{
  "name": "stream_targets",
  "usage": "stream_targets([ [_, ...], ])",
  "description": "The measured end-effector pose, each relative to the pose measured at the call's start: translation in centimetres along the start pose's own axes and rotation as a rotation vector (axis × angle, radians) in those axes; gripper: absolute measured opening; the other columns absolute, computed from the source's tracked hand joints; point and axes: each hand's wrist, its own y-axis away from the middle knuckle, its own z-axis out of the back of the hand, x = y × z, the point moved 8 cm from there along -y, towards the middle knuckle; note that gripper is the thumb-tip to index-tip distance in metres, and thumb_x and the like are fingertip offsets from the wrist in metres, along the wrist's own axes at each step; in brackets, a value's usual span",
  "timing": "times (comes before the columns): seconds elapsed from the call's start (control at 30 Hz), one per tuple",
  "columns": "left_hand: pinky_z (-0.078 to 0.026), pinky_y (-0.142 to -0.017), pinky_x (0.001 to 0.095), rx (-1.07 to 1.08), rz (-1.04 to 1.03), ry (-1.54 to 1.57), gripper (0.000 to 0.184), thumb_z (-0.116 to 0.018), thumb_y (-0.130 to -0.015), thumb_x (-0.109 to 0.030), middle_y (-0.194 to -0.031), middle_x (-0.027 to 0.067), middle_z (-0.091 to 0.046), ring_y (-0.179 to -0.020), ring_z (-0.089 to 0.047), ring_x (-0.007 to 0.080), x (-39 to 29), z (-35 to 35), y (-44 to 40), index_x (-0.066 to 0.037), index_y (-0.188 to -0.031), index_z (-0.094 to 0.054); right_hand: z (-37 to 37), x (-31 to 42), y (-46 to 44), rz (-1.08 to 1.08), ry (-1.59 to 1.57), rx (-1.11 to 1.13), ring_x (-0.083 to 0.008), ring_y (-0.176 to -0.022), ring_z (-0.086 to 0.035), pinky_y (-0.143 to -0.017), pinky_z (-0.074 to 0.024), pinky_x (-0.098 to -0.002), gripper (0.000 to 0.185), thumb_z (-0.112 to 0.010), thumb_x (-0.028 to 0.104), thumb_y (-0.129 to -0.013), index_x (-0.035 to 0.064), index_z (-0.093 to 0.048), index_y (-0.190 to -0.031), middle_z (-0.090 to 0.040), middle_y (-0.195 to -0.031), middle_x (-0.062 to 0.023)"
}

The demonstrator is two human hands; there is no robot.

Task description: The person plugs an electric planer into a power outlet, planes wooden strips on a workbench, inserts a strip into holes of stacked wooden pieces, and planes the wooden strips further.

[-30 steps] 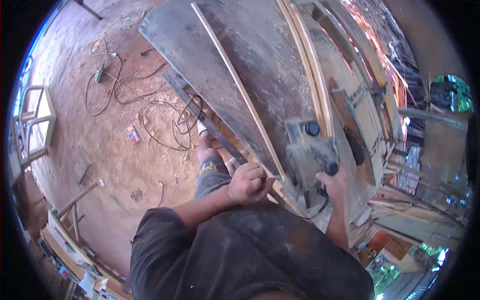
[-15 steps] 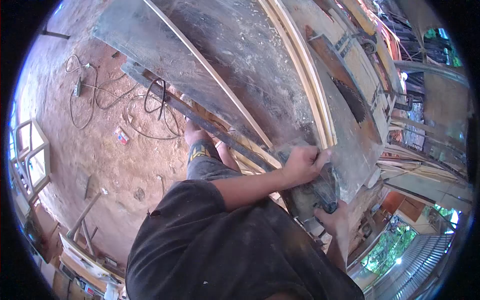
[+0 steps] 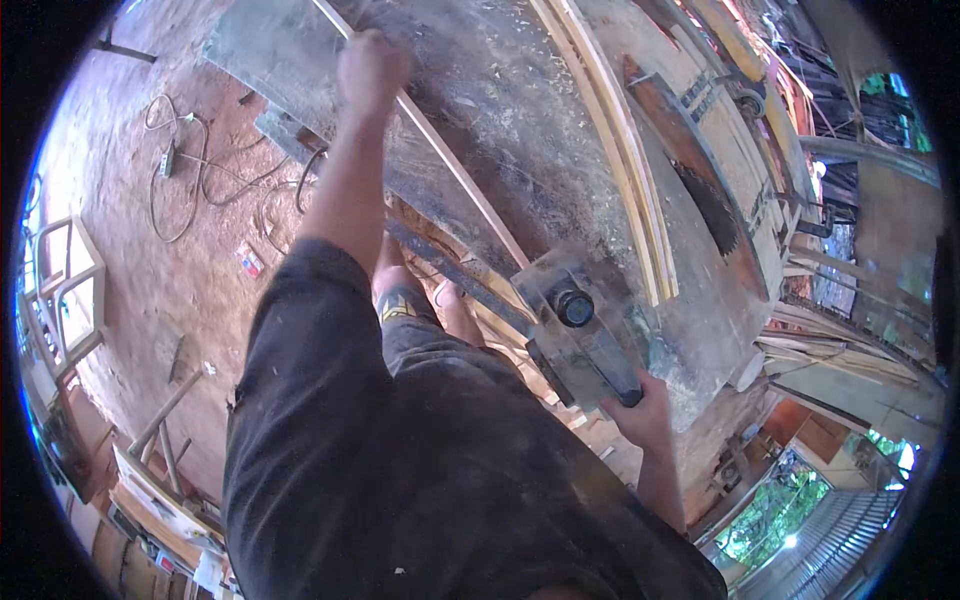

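My right hand [image 3: 645,408] is closed around the rear handle of a dusty electric planer [image 3: 592,352]. The planer, with its round front knob on top, rests at the near end of a thin wooden strip [image 3: 466,185]. That strip runs diagonally across the worn workbench [image 3: 470,75]. Stretched far forward, my left hand [image 3: 373,72] is closed on the strip near its far part; the fingers are slightly blurred. A group of narrow wooden strips [image 3: 617,150] lies side by side to the right of the planer, apart from both hands.
A toothed circular saw blade [image 3: 708,210] sticks up through a slot on the bench's right. Power cords [image 3: 205,185] trail over the dirt floor at left. Stacked wood strips [image 3: 840,350] are at far right, and a wooden frame [image 3: 75,295] stands at far left.
My left hand has left the planer's front and moved far forward onto the thin strip. The front knob is now uncovered. My right hand stays on the planer, which has shifted slightly left.
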Motion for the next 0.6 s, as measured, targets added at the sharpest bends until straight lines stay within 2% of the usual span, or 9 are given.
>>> stream_targets([
  [0.03, -0.054, -0.08, 0.0432, 0.053, 0.087, 0.002, 0.031, -0.05, -0.089, -0.025, -0.091, 0.0215, -0.069, -0.089, -0.068, 0.0365, 2.2, -1.1, -1.6, -0.002, -0.094, -0.071, -0.3, -0.1, -0.2, 0.002, 0.002, 0.006, -0.0099, -0.065, -0.06, -0.061, -0.0495, -0.0276, 0.037, -0.072, 0.004, -0.068, -0.0033, -0.066, -0.104, -0.066, -0.077, -0.0033],
  [0.07, -0.053, -0.086, 0.0449, 0.108, 0.174, 0.004, 0.034, -0.048, -0.09, -0.026, -0.096, 0.0233, -0.069, -0.096, -0.067, 0.0379, 3.7, -1.6, -2.4, -0.002, -0.096, -0.071, -0.7, -0.6, -0.4, -0.05, -0.062, 0.025, -0.0126, -0.071, -0.062, -0.065, -0.051, -0.0301, 0.036, -0.075, 0.007, -0.068, -0.0037, -0.066, -0.102, -0.067, -0.08, -0.0082],
  [0.1, -0.053, -0.086, 0.0449, 0.111, 0.182, 0.001, 0.034, -0.048, -0.09, -0.026, -0.096, 0.0233, -0.069, -0.096, -0.067, 0.0379, 4.5, -1.8, -2.7, -0.002, -0.096, -0.071, -1.0, -1.2, -0.5, -0.105, -0.124, 0.047, -0.0154, -0.076, -0.065, -0.069, -0.0525, -0.0326, 0.037, -0.078, 0.01, -0.069, -0.0041, -0.065, -0.1, -0.069, -0.082, -0.0131],
  [0.2, -0.052, -0.089, 0.0462, 0.175, 0.141, 0.054, 0.036, -0.047, -0.09, -0.03, -0.101, 0.0236, -0.068, -0.101, -0.065, 0.0377, 5.2, -1.7, -2.7, -0.004, -0.098, -0.071, -1.6, -3.2, -0.4, -0.152, -0.124, 0.053, -0.0146, -0.077, -0.065, -0.068, -0.0524, -0.0311, 0.035, -0.078, 0.009, -0.07, -0.0035, -0.066, -0.1, -0.069, -0.084, -0.0112],
  [0.27, -0.052, -0.088, 0.0464, 0.31, 0.13, -0.081, 0.036, -0.045, -0.09, -0.027, -0.102, 0.023, -0.068, -0.1, -0.065, 0.0382, 4.8, -1.9, -2.5, -0.004, -0.098, -0.071, -1.8, -3.3, -0.5, -0.155, -0.157, 0.064, -0.0147, -0.077, -0.065, -0.069, -0.0524, -0.0315, 0.036, -0.078, 0.01, -0.07, -0.0035, -0.066, -0.101, -0.069, -0.084, -0.011],
  [0.37, -0.052, -0.087, 0.046, 0.219, 0.162, -0.046, 0.034, -0.045, -0.089, -0.025, -0.101, 0.0222, -0.069, -0.1, -0.066, 0.0382, 5.2, -2.1, -2.6, -0.006, -0.097, -0.072, -2.1, -1.3, -0.9, -0.112, -0.171, 0.087, -0.015, -0.077, -0.065, -0.07, -0.0524, -0.0323, 0.037, -0.077, 0.011, -0.071, -0.0035, -0.065, -0.103, -0.069, -0.085, -0.0111],
  [0.5, -0.053, -0.087, 0.0456, 0.246, 0.101, -0.051, 0.032, -0.046, -0.087, -0.024, -0.098, 0.0211, -0.07, -0.098, -0.066, 0.0379, 6.1, -3.6, -2.9, -0.007, -0.096, -0.072, -2.6, -1.2, -1.5, 0.01, -0.066, 0.092, -0.0152, -0.077, -0.064, -0.071, -0.0524, -0.0327, 0.04, -0.076, 0.012, -0.073, -0.0045, -0.064, -0.107, -0.069, -0.086, -0.0118],
  [0.6, -0.053, -0.086, 0.045, 0.201, 0.098, -0.001, 0.032, -0.047, -0.087, -0.025, -0.097, 0.0204, -0.07, -0.097, -0.067, 0.0372, 6.2, -3.6, -2.9, -0.008, -0.096, -0.072, -2.9, -1.3, -1.6, -0.092, -0.067, 0.12, -0.0164, -0.078, -0.066, -0.071, -0.0524, -0.0326, 0.04, -0.074, 0.012, -0.073, -0.0052, -0.063, -0.108, -0.069, -0.085, -0.0136],
])
